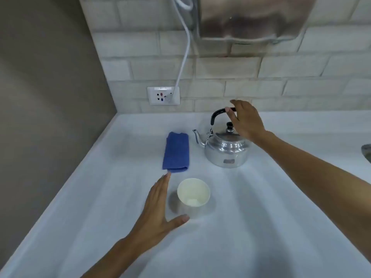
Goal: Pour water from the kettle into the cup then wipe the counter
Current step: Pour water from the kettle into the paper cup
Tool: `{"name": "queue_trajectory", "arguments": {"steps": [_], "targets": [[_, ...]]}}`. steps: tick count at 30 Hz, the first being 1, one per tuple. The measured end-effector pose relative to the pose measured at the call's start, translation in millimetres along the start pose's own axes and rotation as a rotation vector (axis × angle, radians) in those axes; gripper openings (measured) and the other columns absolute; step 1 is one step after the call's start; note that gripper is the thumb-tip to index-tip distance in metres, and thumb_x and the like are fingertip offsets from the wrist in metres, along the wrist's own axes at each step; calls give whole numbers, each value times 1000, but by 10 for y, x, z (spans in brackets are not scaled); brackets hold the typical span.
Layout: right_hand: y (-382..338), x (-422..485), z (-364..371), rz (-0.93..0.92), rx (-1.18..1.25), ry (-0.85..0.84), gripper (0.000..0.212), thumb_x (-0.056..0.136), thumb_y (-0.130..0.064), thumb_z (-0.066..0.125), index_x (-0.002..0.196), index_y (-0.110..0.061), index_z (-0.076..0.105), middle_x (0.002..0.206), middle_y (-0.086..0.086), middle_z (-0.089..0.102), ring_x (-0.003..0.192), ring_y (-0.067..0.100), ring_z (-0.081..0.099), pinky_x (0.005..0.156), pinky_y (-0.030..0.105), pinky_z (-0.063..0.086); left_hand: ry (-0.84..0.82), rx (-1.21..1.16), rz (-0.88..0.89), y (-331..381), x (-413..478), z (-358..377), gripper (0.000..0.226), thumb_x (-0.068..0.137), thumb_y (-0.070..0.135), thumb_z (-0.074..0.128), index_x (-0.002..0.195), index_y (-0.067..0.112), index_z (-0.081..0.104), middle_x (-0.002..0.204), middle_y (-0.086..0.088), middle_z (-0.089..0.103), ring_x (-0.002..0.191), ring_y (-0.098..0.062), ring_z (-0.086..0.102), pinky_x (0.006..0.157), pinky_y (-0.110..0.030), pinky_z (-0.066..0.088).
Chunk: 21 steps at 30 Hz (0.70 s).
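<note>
A shiny metal kettle (226, 148) with a black arched handle stands on the white counter (261, 207), spout pointing left. My right hand (244, 121) is at the top of the handle, fingers apart and just touching it, not closed around it. A white cup (193, 194) stands in front of the kettle, upright and seemingly without water. My left hand (158, 209) is open just left of the cup, thumb reaching toward its base without gripping it. A folded blue cloth (176, 152) lies left of the kettle.
A brick-tile wall runs behind the counter with a power socket (163, 95) and a white cable plugged into it. A grey wall closes the left side. A metal sink edge (367, 151) shows at the far right. A steel appliance hangs above.
</note>
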State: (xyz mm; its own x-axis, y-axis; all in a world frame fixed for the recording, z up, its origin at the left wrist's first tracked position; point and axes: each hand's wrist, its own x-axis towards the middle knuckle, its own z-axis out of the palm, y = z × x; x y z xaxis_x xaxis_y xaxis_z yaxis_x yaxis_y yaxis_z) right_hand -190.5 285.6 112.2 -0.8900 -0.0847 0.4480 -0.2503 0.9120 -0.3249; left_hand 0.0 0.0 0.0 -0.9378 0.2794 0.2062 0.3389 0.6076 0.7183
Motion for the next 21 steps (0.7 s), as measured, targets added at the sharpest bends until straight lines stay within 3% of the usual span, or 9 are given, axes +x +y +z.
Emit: {"name": "queue_trajectory", "arguments": {"steps": [3,5,7,9,11,15,17,21], "targets": [[-9,91,77,0,-11,49,43,99,-36,31,122,-6,51,126,19,55,120,35,44,101,46,31,-57,-22,-54,33,48,84,105,58,79,58,134,56,-10,145,37,-5,133,15,-2,109,-24,12],[-34,146,119,-21,-40,97,44,99,-35,30,103,-2,60,103,21,64,101,38,53,88,45,38,-81,-55,-70,54,83,161,108,55,78,62,134,56,-8,146,36,-1,134,13,1,109,-23,13],[-43,196,139,-50,-60,118,50,99,-36,29,74,-1,56,74,20,61,78,39,56,72,41,39,-92,-121,-80,73,129,231,110,54,71,69,136,52,-1,145,35,6,134,12,7,108,-19,17],[-40,267,135,-6,-57,102,55,99,-39,27,59,-5,45,59,14,52,62,35,53,62,36,36,-82,-204,-93,90,170,283,106,53,65,75,135,51,9,141,38,17,131,13,17,103,-6,20],[-34,341,147,63,-58,76,61,97,-44,26,55,-4,46,56,12,51,57,31,49,57,34,34,-59,-282,-111,97,209,340,100,52,60,79,132,51,19,136,38,28,127,13,27,96,2,23],[-40,454,173,146,-95,51,62,95,-46,31,46,-7,39,49,8,43,56,29,47,55,32,34,-19,-354,-180,97,301,432,86,50,55,82,117,60,29,124,31,45,117,11,41,90,0,33],[-50,491,174,170,-101,47,60,93,-43,36,44,-10,36,45,4,37,53,28,45,53,30,30,-8,-349,-203,104,346,464,81,50,56,80,111,64,28,119,31,47,111,14,44,86,1,35],[-56,513,160,185,-105,39,55,88,-38,40,40,-12,32,41,2,34,42,23,35,48,27,25,14,-360,-213,92,426,522,78,51,53,79,112,52,31,117,29,47,106,19,43,82,3,35]]}}
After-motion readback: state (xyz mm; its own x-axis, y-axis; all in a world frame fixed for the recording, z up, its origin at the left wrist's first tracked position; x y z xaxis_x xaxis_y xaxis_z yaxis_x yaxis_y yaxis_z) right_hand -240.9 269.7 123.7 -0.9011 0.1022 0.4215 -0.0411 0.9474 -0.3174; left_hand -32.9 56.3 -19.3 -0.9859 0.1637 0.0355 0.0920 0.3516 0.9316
